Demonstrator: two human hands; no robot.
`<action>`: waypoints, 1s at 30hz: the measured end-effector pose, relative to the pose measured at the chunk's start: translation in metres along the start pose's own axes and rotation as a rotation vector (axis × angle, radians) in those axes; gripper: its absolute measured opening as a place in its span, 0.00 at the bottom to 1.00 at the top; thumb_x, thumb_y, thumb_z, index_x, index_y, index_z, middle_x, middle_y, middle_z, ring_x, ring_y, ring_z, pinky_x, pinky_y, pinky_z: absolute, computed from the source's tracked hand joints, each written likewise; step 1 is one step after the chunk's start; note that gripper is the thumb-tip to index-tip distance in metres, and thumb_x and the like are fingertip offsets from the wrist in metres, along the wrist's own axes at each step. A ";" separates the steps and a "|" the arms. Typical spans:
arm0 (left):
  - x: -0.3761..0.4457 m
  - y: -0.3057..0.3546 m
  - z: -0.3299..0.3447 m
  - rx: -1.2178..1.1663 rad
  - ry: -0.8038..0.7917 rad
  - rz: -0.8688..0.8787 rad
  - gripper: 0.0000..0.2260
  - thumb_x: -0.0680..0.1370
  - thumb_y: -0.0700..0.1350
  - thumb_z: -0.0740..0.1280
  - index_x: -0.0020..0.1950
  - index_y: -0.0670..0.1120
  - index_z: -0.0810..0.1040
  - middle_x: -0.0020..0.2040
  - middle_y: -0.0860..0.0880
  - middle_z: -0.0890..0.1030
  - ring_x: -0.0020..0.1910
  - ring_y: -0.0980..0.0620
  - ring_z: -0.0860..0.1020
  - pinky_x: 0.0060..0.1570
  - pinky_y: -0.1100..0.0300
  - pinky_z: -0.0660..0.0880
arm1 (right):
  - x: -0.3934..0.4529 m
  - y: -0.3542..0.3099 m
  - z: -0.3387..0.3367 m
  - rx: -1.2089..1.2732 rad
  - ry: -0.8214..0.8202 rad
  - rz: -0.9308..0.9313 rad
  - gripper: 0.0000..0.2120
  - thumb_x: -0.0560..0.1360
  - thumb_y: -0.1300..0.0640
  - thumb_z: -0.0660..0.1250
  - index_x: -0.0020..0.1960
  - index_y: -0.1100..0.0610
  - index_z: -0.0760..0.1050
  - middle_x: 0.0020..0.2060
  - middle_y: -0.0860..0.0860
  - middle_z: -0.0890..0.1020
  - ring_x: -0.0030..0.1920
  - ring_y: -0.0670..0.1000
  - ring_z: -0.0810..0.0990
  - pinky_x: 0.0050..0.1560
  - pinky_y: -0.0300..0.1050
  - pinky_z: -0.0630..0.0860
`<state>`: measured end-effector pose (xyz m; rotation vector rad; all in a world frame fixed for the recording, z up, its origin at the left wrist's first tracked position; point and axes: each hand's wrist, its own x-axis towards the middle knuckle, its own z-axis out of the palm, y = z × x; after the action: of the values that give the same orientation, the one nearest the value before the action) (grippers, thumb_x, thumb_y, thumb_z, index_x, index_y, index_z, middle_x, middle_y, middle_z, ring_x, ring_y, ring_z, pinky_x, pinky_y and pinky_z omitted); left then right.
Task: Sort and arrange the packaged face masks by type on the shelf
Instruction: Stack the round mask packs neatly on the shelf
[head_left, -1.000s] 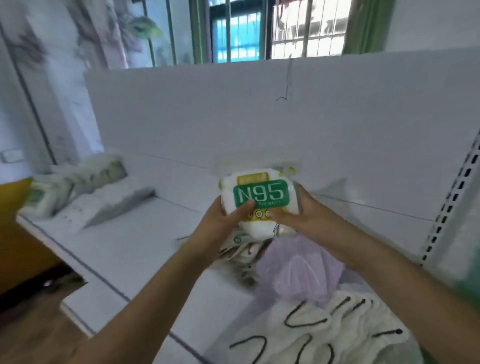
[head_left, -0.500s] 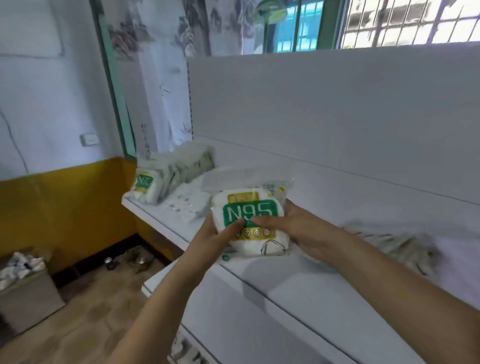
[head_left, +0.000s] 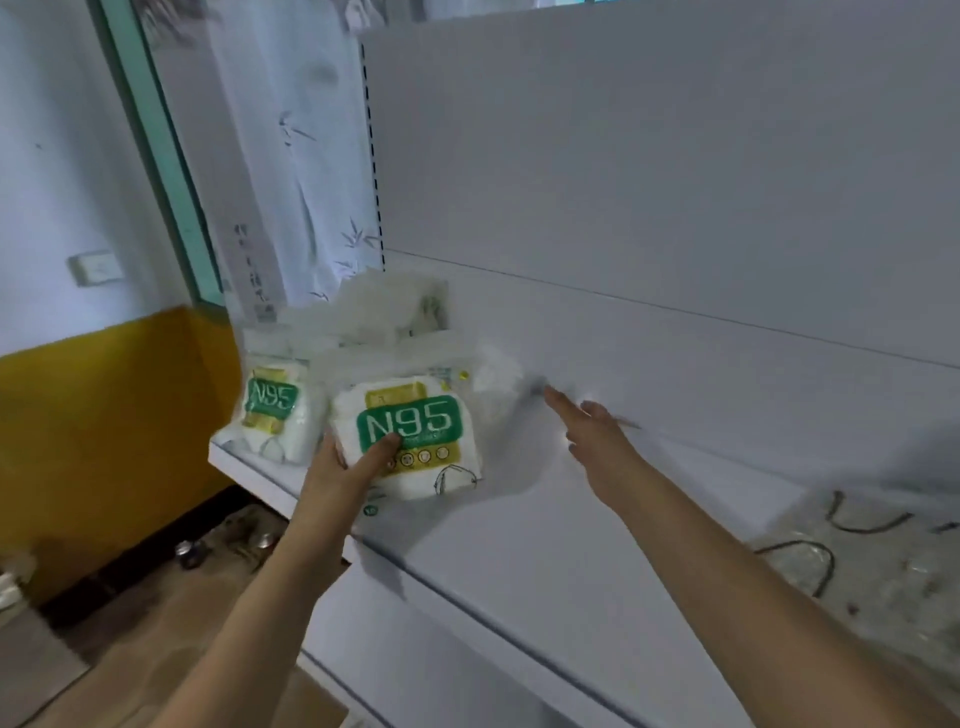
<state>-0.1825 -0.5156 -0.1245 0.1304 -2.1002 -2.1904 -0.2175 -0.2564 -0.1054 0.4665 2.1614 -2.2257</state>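
My left hand (head_left: 345, 467) grips a white pack of masks with a green N95 label (head_left: 415, 441), held upright just above the white shelf (head_left: 545, 519). Left of it a row of the same N95 packs (head_left: 272, 410) stands at the shelf's left end, with more white packs (head_left: 387, 312) behind. My right hand (head_left: 592, 436) is off the pack, fingers stretched out and apart, hovering over the shelf to its right. Loose masks in clear wrap with black ear loops (head_left: 852, 551) lie at the right edge of the shelf.
The shelf's white back panel (head_left: 649, 182) rises behind. A lower shelf edge (head_left: 467, 649) juts out below. To the left are a yellow and white wall (head_left: 104, 415), a curtain (head_left: 291, 156) and small items on the brown floor (head_left: 223, 545).
My view has swung left along the shelf toward the row of N95 packs. My right hand has let go of the pack and opened; the left hand alone holds it, now close to the row.
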 end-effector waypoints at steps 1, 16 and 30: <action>0.018 0.001 0.003 0.048 -0.002 0.038 0.10 0.79 0.46 0.71 0.60 0.50 0.79 0.50 0.53 0.86 0.45 0.58 0.85 0.44 0.61 0.80 | 0.027 0.001 0.006 0.014 0.029 -0.010 0.49 0.66 0.32 0.73 0.77 0.55 0.59 0.71 0.52 0.69 0.70 0.54 0.69 0.72 0.52 0.64; 0.117 -0.024 0.000 0.058 -0.182 -0.056 0.19 0.70 0.60 0.71 0.58 0.57 0.77 0.51 0.59 0.86 0.52 0.56 0.85 0.59 0.51 0.79 | 0.124 -0.004 0.065 -0.068 -0.248 -0.104 0.38 0.65 0.45 0.80 0.70 0.48 0.69 0.62 0.47 0.81 0.62 0.49 0.79 0.66 0.52 0.74; 0.077 -0.017 0.072 -0.149 -0.518 -0.211 0.24 0.74 0.53 0.75 0.67 0.49 0.75 0.58 0.48 0.85 0.57 0.46 0.84 0.57 0.46 0.81 | 0.046 -0.006 -0.043 -0.189 -0.197 0.046 0.31 0.61 0.56 0.79 0.62 0.54 0.75 0.51 0.49 0.86 0.50 0.46 0.84 0.44 0.40 0.80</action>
<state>-0.2689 -0.4537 -0.1380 -0.2704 -2.2309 -2.7363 -0.2543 -0.2051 -0.1094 0.2755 2.2039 -1.9289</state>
